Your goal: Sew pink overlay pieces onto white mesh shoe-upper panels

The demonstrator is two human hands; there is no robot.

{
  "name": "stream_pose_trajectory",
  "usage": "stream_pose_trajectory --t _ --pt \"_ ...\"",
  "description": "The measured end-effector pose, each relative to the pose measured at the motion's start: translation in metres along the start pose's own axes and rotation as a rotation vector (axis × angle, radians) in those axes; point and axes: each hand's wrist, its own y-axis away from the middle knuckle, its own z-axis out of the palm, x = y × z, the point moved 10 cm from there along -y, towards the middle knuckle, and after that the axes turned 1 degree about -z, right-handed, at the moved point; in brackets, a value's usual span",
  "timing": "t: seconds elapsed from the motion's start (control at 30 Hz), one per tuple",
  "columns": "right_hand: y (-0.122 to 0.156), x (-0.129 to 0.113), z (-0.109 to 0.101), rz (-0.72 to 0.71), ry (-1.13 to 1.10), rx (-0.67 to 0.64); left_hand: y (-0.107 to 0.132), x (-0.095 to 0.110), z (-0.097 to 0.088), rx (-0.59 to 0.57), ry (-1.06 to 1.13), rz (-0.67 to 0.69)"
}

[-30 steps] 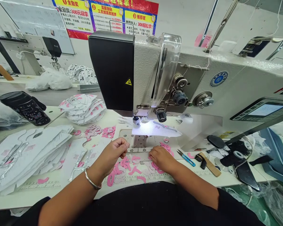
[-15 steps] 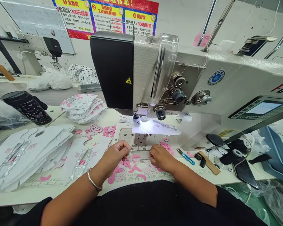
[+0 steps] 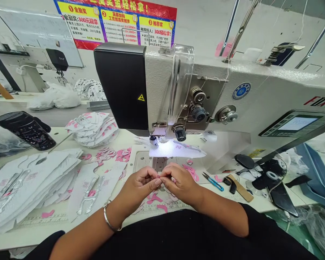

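My left hand [image 3: 144, 184] and my right hand [image 3: 180, 180] meet fingertip to fingertip in front of the sewing machine [image 3: 159, 90]. Both are pinched closed; whatever lies between the fingers is too small and covered to make out. Just beyond them, a white mesh fabric piece [image 3: 178, 148] lies under the lit presser foot [image 3: 154, 141]. Loose pink curved cut-outs [image 3: 154, 198] are scattered on the table below my hands, partly hidden by them.
To the left are stacked white shoe-upper pieces [image 3: 54, 173], one single upper piece [image 3: 97, 184], another pile [image 3: 93, 128] and a black tumbler [image 3: 25, 130]. Blue thread snips [image 3: 213, 181], a black phone [image 3: 283, 200] and a blue bin [image 3: 316, 173] are on the right.
My two hands have come together from apart, the left moving right and the right moving slightly left. The fabric piece stays under the presser foot. The view has shifted a little.
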Motion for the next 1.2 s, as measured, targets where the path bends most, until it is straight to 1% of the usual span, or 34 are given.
stream_pose_trajectory --t 0.07,0.1,0.17,0.2,0.23,0.27,0.3,0.37,0.43,0.5,0.57,0.63,0.8,0.93,1.03,1.2 --pt "-0.004 -0.010 -0.001 -0.069 0.001 -0.058 0.001 0.005 -0.007 0.003 0.004 0.017" --pt "-0.005 -0.015 -0.005 -0.119 0.014 -0.063 0.001 0.010 -0.011 0.010 -0.008 0.023" --pt "-0.008 -0.024 -0.021 -0.205 0.085 -0.007 -0.002 0.022 -0.024 0.064 -0.069 0.041" --pt "-0.011 -0.026 -0.032 -0.227 0.147 0.038 -0.005 0.031 -0.033 0.117 -0.112 0.055" --pt "-0.015 -0.026 -0.042 -0.224 0.223 0.078 -0.009 0.040 -0.042 0.180 -0.156 0.069" --pt "-0.020 -0.023 -0.050 -0.191 0.310 0.100 -0.013 0.049 -0.051 0.246 -0.191 0.083" --pt "-0.027 -0.017 -0.055 -0.138 0.394 0.094 -0.018 0.057 -0.057 0.302 -0.208 0.096" --pt "-0.038 -0.001 -0.057 -0.009 0.513 0.012 -0.031 0.065 -0.063 0.353 -0.176 0.105" --pt "-0.044 0.014 -0.050 0.080 0.533 -0.104 -0.045 0.064 -0.059 0.329 -0.103 0.087" --pt "-0.045 0.023 -0.041 0.103 0.484 -0.166 -0.054 0.059 -0.052 0.295 -0.062 0.058" --pt "-0.043 0.027 -0.036 0.089 0.422 -0.150 -0.059 0.054 -0.048 0.276 -0.069 0.045" --pt "-0.040 0.029 -0.033 0.054 0.384 -0.107 -0.059 0.050 -0.047 0.262 -0.095 0.033" --pt "-0.033 0.024 -0.031 -0.064 0.359 -0.019 -0.055 0.042 -0.053 0.245 -0.209 0.002" --pt "-0.030 0.022 -0.031 -0.107 0.358 -0.011 -0.054 0.038 -0.055 0.238 -0.284 -0.033" --pt "-0.027 0.020 -0.031 -0.134 0.401 0.003 -0.055 0.036 -0.058 0.258 -0.317 -0.059" --pt "-0.025 0.022 -0.029 -0.142 0.424 0.008 -0.057 0.040 -0.058 0.275 -0.377 -0.045"
